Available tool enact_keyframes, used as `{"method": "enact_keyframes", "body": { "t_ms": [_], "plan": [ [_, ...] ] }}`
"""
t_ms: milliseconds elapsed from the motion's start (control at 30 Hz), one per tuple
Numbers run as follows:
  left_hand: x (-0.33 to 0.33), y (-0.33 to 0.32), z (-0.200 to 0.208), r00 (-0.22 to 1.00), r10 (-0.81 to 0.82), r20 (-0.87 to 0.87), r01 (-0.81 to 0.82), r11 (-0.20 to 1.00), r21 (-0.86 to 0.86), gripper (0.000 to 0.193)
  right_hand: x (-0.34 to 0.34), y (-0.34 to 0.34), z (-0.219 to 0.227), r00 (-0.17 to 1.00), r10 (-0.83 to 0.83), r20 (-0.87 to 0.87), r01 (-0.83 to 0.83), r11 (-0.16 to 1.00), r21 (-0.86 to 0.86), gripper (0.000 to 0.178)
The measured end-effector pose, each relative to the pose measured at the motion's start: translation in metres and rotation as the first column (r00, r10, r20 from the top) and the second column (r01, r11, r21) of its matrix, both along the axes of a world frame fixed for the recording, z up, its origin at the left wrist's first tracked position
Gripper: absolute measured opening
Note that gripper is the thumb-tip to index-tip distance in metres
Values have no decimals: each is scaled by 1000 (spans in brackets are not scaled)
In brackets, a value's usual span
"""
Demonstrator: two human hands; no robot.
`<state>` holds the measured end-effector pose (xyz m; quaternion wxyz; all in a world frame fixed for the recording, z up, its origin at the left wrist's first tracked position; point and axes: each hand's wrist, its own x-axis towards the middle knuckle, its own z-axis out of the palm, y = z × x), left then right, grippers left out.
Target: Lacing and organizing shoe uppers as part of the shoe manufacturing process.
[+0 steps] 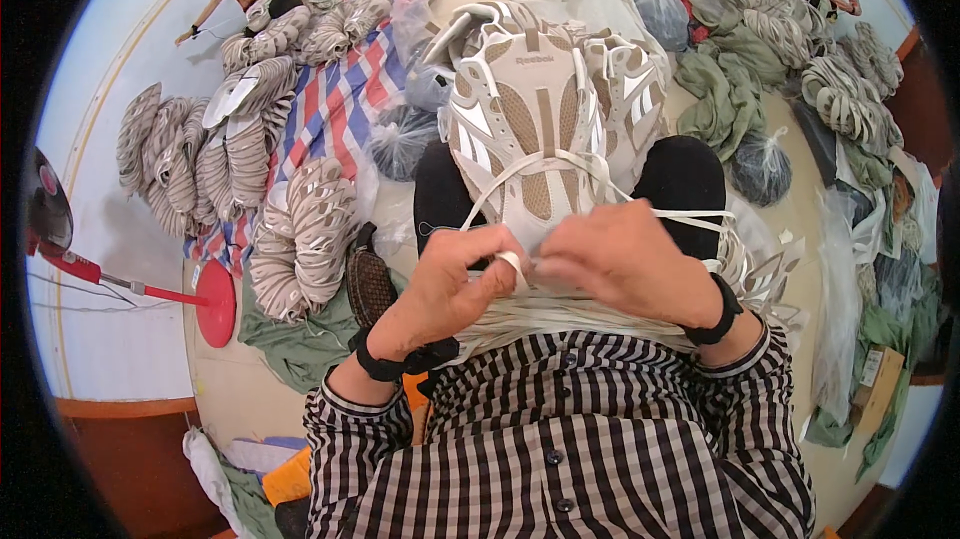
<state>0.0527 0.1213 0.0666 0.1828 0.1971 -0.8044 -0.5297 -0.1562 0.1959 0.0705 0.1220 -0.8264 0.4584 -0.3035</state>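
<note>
A stack of beige and white shoe uppers (525,89), with tan mesh and eyelet rows, rests on my lap between my knees. A cream shoelace (545,157) loops over the front of the top upper. My left hand (450,284) is closed, pinching a loop of the shoelace between thumb and forefinger. Close beside it, my right hand (625,254) is curled in front of the stack; its fingers are smeared by motion, so what they hold cannot be made out. A bundle of cream laces (570,324) lies across my lap below both hands.
Bundled shoe uppers (305,239) stand on the floor at left, with more at right (850,104). A red-based fan (215,304) is at far left. Striped sheeting (335,104), green cloth (725,89) and a filled plastic bag (762,167) lie around. Two people work farther back.
</note>
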Motion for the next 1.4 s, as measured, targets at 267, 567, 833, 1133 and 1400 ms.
{"method": "enact_keyframes", "body": {
  "t_ms": [267,567,833,1133,1400],
  "plan": [
    [-28,-50,-17,920,325,-219,-383,865,-324,10,-56,-37,-34,635,-441,634,397,890,222,13],
    [-34,-44,-24,913,363,-186,-407,836,-368,6,-36,-39,-33,909,-242,339,255,967,5,22],
    [-35,-44,-26,927,340,-161,-375,857,-354,6,-31,-41,-43,847,-327,420,368,929,-18,14],
    [-39,-44,-20,934,337,-117,-354,833,-426,7,-29,-39,-41,816,-376,439,414,910,10,12],
    [-42,-47,-9,940,341,-13,-330,899,-289,12,-30,-40,-42,853,-305,424,364,929,-63,22]
  ]
}}
